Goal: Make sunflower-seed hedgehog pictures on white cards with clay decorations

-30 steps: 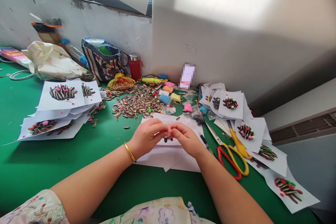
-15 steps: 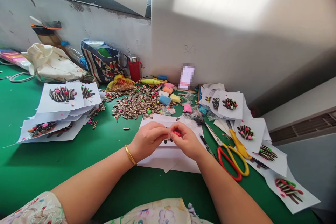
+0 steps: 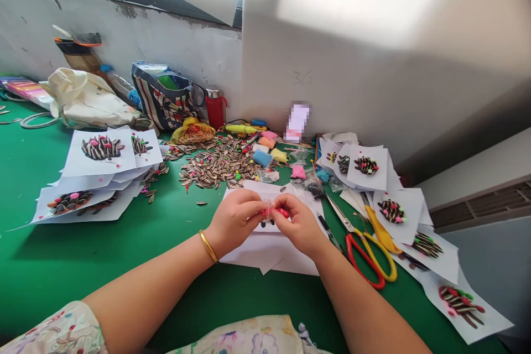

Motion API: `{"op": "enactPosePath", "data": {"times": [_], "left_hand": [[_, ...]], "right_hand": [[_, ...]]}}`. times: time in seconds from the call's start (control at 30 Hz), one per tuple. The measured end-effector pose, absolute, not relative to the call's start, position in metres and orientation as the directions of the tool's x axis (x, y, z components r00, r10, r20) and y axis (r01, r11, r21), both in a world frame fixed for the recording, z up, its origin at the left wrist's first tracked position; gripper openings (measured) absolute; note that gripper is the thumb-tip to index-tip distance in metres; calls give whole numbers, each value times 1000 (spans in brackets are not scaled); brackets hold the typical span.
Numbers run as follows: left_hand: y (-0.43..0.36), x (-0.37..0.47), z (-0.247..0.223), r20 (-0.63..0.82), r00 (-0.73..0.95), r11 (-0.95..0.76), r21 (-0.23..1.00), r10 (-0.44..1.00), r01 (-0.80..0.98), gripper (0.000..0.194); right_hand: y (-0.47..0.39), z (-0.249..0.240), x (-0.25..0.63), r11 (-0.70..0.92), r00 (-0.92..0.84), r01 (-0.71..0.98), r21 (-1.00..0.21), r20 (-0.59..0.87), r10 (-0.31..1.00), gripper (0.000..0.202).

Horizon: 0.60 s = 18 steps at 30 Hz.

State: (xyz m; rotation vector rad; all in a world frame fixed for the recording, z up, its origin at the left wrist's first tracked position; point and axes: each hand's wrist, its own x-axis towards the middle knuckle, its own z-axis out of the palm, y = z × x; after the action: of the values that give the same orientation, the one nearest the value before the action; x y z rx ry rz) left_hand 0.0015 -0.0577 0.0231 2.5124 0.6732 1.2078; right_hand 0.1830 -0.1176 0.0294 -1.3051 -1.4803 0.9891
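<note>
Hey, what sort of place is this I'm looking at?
Probably a craft table in a room: the green tabletop holds a heap of striped sunflower seeds, scissors with red and yellow handles, and seed-decorated pictures on white paper.

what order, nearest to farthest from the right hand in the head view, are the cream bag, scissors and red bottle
1. Scissors, just right of the right hand
2. Red bottle, back by the wall
3. Cream bag, far back left

And there's the left hand (image 3: 232, 221) pinching, right hand (image 3: 302, 228) pinching just beside it, forearms (image 3: 155, 287) slanting inward!
</note>
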Motion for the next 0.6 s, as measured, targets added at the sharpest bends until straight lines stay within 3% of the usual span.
{"op": "enactPosePath", "data": {"times": [0.4, 0.6], "left_hand": [[-60, 1, 24, 681, 541, -870, 396, 494, 296, 11], [-61, 3, 24, 617, 561, -830, 474, 551, 294, 11]], "right_hand": [[-117, 28, 184, 114, -24, 297, -948, 112, 993, 9], [-115, 27, 188, 97, -12, 273, -957, 97, 995, 8]]}}
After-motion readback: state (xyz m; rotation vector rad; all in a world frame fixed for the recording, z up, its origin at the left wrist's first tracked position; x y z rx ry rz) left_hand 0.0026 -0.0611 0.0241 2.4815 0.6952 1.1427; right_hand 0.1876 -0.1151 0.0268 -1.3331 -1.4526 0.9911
